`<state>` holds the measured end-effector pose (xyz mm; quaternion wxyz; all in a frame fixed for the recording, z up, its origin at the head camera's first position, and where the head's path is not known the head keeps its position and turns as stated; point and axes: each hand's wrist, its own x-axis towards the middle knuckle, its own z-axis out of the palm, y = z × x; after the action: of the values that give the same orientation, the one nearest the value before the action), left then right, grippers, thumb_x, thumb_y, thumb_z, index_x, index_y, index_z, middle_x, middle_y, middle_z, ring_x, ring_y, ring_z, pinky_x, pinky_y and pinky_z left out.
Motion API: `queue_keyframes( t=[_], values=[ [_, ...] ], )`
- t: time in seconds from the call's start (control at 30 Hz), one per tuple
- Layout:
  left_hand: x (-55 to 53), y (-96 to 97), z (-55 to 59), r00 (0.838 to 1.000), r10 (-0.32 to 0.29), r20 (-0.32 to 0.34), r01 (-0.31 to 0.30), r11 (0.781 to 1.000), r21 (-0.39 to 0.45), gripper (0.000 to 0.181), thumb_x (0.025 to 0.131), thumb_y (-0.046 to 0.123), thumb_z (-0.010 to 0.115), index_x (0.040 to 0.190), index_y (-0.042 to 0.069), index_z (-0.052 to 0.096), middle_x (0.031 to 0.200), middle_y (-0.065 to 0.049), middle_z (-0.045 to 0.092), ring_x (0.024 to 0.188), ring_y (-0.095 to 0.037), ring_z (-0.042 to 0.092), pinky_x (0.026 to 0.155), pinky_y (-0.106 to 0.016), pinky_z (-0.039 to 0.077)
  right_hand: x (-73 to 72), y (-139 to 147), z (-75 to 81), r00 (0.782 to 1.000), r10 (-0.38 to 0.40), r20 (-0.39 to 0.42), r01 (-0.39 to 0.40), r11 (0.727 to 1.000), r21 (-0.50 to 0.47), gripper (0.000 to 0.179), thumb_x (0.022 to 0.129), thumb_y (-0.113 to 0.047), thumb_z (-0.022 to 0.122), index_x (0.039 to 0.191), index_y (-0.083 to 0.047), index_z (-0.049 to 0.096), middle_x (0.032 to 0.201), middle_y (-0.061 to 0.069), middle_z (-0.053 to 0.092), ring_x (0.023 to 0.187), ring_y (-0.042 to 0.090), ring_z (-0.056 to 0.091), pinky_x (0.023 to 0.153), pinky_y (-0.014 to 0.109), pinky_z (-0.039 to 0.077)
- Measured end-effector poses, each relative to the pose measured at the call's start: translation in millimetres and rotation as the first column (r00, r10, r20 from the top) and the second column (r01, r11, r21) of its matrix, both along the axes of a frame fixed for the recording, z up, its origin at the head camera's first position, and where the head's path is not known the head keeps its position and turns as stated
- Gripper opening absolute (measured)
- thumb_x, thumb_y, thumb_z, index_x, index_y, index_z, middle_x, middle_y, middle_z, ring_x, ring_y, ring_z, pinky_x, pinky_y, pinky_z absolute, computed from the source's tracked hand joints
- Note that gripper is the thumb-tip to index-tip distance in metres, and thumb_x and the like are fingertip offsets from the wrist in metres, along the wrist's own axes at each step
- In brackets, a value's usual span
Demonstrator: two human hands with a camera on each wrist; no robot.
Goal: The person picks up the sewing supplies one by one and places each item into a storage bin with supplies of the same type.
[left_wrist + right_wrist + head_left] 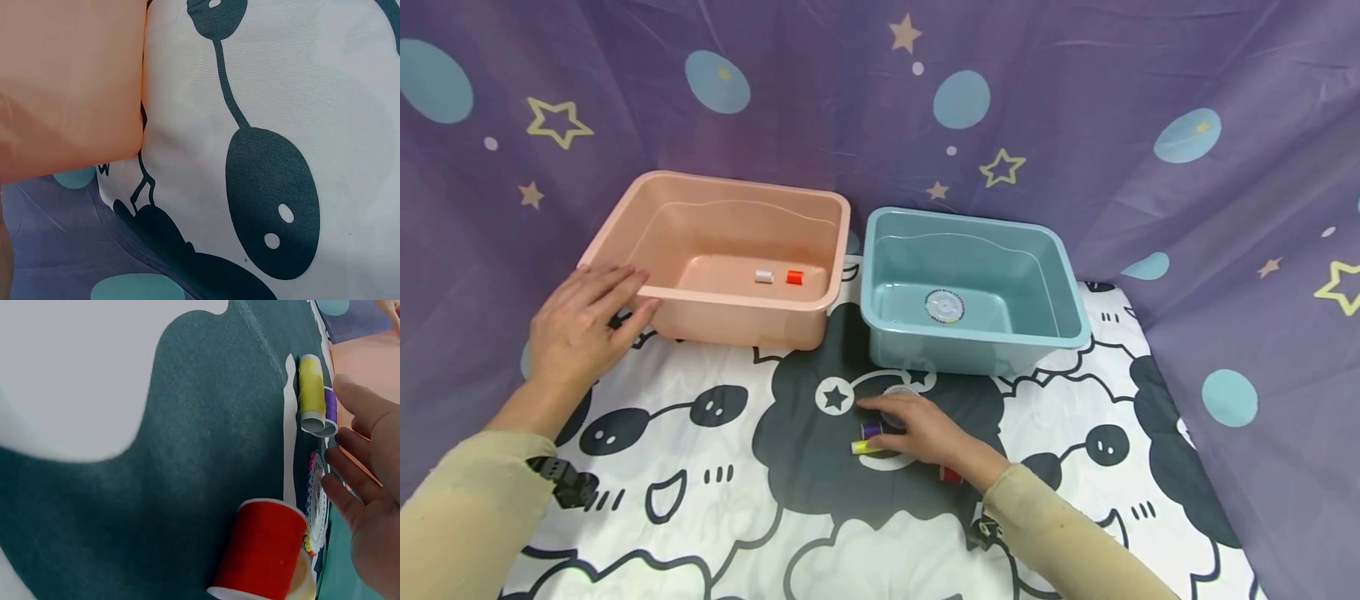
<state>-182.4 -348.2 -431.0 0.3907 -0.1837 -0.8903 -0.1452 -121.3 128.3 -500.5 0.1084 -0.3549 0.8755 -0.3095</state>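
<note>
The right hand (pixel 927 429) has its grip loose, thumb and fingers apart; whether it touches anything I cannot tell. The yellow thread spool (pixel 311 390) and purple thread spool (pixel 871 430) lie side by side by its thumb, long axes roughly left to right in the head view, far nearer than the left hand (pixel 576 325), whose relaxed fingers rest at the peach plastic tub's (pixel 737 322) rim. Near the right wrist lies a red thread spool (pixel 259 550)

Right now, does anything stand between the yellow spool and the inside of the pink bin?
Yes: the near wall of the pink bin, which the yellow spool would likely have to clear. The left hand is at the bin's left end, off that line.
</note>
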Motion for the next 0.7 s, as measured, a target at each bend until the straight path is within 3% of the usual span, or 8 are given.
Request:
queue_keyframes(
  t=[0.53, 0.7],
  values=[
    [-0.6, 1.7, 0.6, 1.0, 0.0, -0.002, 0.0, 1.0, 0.018, 0.074, 0.105, 0.069, 0.046, 0.128, 0.006, 0.077, 0.123, -0.024, 0.075, 0.118, -0.048, 0.067, 0.123, -0.051, 0.04, -2.4, -2.7, -1.9, 1.0, 0.029, 0.012, -0.029, 0.999, 0.024, 0.045, 0.099, -0.02, 0.08, 0.143, -0.015, 0.069, 0.138, 0.001, 0.071, 0.125, 0.02, 0.067, 0.107, 0.041, 0.054],
    [1.1, 0.7, 2.8, 1.0, -0.011, -0.001, 0.01, 0.999, -0.031, 0.065, 0.107, 0.059, 0.05, 0.132, 0.004, 0.074, 0.125, -0.025, 0.074, 0.119, -0.049, 0.067, 0.122, -0.054, 0.041, -3.2, -3.8, 0.2, 0.999, 0.052, -0.003, -0.052, 0.998, 0.017, 0.041, 0.099, -0.018, 0.079, 0.139, -0.013, 0.071, 0.136, 0.002, 0.072, 0.122, 0.02, 0.068, 0.105, 0.04, 0.056]
  ],
)
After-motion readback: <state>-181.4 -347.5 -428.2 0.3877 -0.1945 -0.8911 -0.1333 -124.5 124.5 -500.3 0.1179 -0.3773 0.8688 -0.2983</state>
